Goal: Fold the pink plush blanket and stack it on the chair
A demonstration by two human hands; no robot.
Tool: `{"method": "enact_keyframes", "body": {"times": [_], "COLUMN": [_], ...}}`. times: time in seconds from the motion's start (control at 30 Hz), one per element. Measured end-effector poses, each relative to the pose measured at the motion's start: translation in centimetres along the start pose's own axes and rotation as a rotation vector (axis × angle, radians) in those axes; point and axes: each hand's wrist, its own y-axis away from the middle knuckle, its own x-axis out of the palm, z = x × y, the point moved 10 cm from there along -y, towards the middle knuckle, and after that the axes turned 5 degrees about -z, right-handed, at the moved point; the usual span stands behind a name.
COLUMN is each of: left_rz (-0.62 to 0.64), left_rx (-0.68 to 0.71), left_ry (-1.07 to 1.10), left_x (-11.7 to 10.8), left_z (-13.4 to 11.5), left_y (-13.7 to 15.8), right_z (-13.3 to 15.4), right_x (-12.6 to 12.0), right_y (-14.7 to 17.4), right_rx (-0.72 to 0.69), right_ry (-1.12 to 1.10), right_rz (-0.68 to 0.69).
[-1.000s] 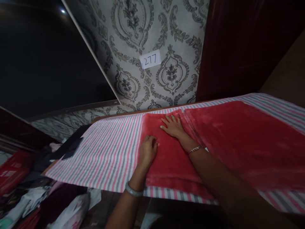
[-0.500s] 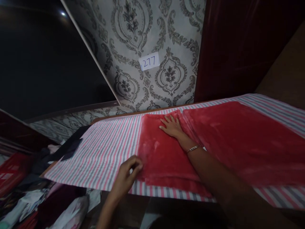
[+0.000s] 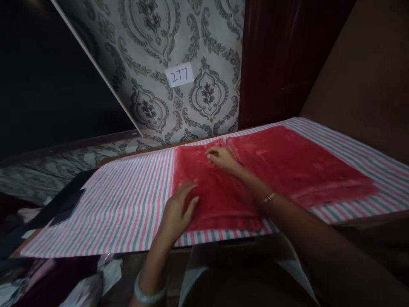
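Observation:
A folded red plush cloth [image 3: 214, 192] lies on the pink, grey and white striped cover. My left hand [image 3: 177, 209] is over its left edge, thumb and fingers apart and slightly blurred, with nothing visible between them. Over the far part of the same cloth, my right hand [image 3: 222, 159] has its fingers curled in towards the thumb. Whether a bit of the fabric is pinched there I cannot make out. A second, larger part of red plush cloth [image 3: 297, 162] lies flat to the right, side by side with the folded part.
The striped cover [image 3: 128, 200] spreads over a long table against the patterned wall [image 3: 207, 94]. A dark flat item [image 3: 67, 208] lies at the cover's left end. Heaped clothes [image 3: 57, 277] lie below on the left. A paper marked 277 [image 3: 180, 74] is on the wall.
My right hand was spread flat on the cloth and now has curled fingers. My left hand has opened from a curl and moved over the cloth's edge. The camera view has shifted right.

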Motion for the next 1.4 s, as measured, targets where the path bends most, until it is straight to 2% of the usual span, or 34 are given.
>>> {"method": "enact_keyframes", "body": {"times": [0.1,0.2,0.27,0.43,0.8,0.9,0.97,1.03,1.13,1.17,1.2,1.23,1.33,1.4], "left_rz": [0.068,0.159,0.177,0.178,0.204,0.207,0.213,0.224,0.245,0.248,0.249,0.251,0.271,0.293], "left_rx": [0.033,0.01,0.014,0.045,0.054,0.061,0.067,0.068,0.071,0.074,0.077,0.077,0.058,0.043], "left_ry": [-0.13,-0.241,-0.26,-0.229,-0.239,-0.237,-0.228,-0.216,-0.18,-0.165,-0.151,-0.141,-0.14,-0.149], "left_x": [3.8,6.8,7.7,7.7,8.0,8.0,7.9,8.0,8.0,8.0,7.9,7.9,7.9,8.1], "left_z": [0.5,2.5,3.3,3.9,4.1,4.1,4.1,4.1,4.0,3.9,3.8,3.7,3.6,3.7], "left_y": [-1.0,0.0,0.9,1.6,1.7,1.7,1.7,1.8,1.8,1.8,1.8,1.7,1.7,1.8], "right_z": [-0.3,-2.5,-3.8,-4.2,-2.9,-3.7,-4.4,-4.3,-1.1,0.0,0.7,1.1,1.7,1.8], "right_x": [-0.6,-0.2,0.3,0.8,0.7,-0.4,-1.9,-2.7,-1.8,-1.6,-1.6,-1.8,-2.1,-0.9], "right_y": [5.3,9.7,11.3,11.9,12.1,12.3,13.1,14.4,17.8,18.9,19.5,19.4,17.7,16.6], "right_rx": [-0.063,-0.004,0.043,0.037,-0.009,0.034,0.065,0.063,-0.039,-0.057,-0.061,-0.052,-0.063,-0.092], "right_ry": [-0.25,-0.359,-0.375,-0.385,-0.15,-0.221,-0.351,-0.513,-0.698,-0.713,-0.703,-0.673,-0.529,-0.417], "right_rz": [-0.043,-0.068,-0.063,-0.051,-0.153,-0.207,-0.236,-0.126,0.324,0.432,0.466,0.433,0.19,0.105]}}
